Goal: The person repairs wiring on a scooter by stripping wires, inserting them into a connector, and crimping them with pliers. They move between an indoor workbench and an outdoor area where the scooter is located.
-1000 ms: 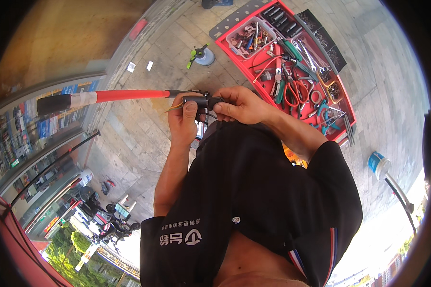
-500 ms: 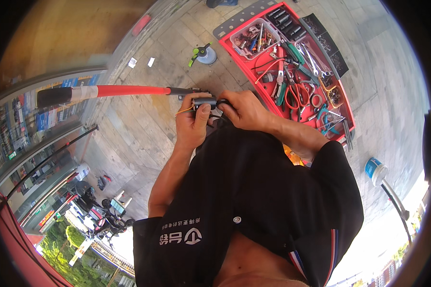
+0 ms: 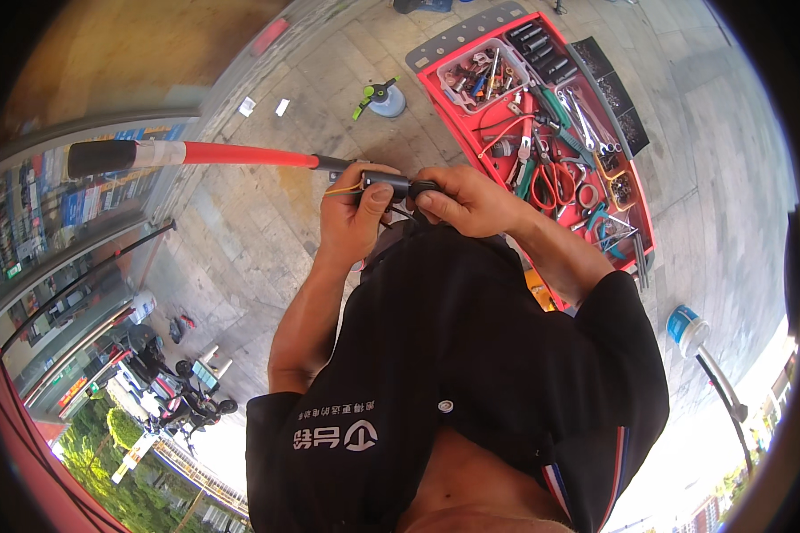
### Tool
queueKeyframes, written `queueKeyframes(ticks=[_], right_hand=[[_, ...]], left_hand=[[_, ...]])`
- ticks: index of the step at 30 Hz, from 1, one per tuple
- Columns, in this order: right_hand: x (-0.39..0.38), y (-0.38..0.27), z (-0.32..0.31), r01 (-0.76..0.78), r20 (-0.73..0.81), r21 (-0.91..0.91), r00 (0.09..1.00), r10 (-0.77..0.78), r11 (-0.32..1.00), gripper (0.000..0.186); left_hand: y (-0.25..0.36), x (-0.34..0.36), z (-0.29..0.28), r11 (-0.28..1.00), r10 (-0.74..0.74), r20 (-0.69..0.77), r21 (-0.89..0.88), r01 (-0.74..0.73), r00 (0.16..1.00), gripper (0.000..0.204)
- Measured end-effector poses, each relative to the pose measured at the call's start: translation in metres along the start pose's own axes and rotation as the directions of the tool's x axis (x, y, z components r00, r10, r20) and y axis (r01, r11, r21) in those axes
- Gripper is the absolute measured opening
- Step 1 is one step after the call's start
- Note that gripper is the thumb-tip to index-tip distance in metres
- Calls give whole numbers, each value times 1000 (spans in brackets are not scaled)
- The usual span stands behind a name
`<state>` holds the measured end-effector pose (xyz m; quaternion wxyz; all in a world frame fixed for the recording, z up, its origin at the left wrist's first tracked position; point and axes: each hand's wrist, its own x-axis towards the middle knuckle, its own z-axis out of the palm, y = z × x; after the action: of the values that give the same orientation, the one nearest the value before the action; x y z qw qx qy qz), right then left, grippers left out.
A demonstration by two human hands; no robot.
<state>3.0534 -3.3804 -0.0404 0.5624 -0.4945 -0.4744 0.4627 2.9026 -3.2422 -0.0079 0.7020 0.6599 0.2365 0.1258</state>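
My left hand [image 3: 351,213] is closed round a black cylindrical part [image 3: 385,185], thumb pressed on it, with thin yellow-orange wires coming out at its left. My right hand [image 3: 467,200] grips a round black piece [image 3: 424,191] at the cylinder's right end, fingers curled and thumb below. A dark cable hangs under the part. Just beyond my hands, a long red bar [image 3: 240,153] with black ends lies crosswise to the left; what its right end joins is mostly hidden behind them.
A red tool tray [image 3: 444,96] holds pliers, wrenches, scissors and small parts at upper right. A green-topped sprayer [image 3: 387,102] stands on the paving [image 3: 222,258]. A white-blue bucket [image 3: 684,329] is at right; scooters [image 3: 182,391] and a glass storefront [image 3: 80,195] are at left.
My hands and the black part have shifted slightly right and tilted a little. The red bar's left end appears higher in the picture, and the whole view has shifted somewhat.
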Motion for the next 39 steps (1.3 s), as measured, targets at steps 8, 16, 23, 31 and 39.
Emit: queueKeyframes(ticks=[8,16,23,31,39], right_hand=[[-2,0,3,2,-85,-176,996,-17,984,26],[-17,15,11,-30,-95,144,995,44,989,34],[-30,25,21,-60,-146,245,984,98,968,39],[-35,24,26,12,-244,105,970,14,994,27],[-44,30,21,-56,-225,23,972,60,998,26]], left_hand=[[-11,-7,-5,994,-77,-21,-78,75,997,29],[-19,-16,-6,999,13,44,45,-15,999,40],[-19,-17,-3,999,-15,119,42,10,993,43],[-19,-14,2,991,-67,55,122,60,996,46],[-16,-12,12,973,-215,32,92,212,976,48]])
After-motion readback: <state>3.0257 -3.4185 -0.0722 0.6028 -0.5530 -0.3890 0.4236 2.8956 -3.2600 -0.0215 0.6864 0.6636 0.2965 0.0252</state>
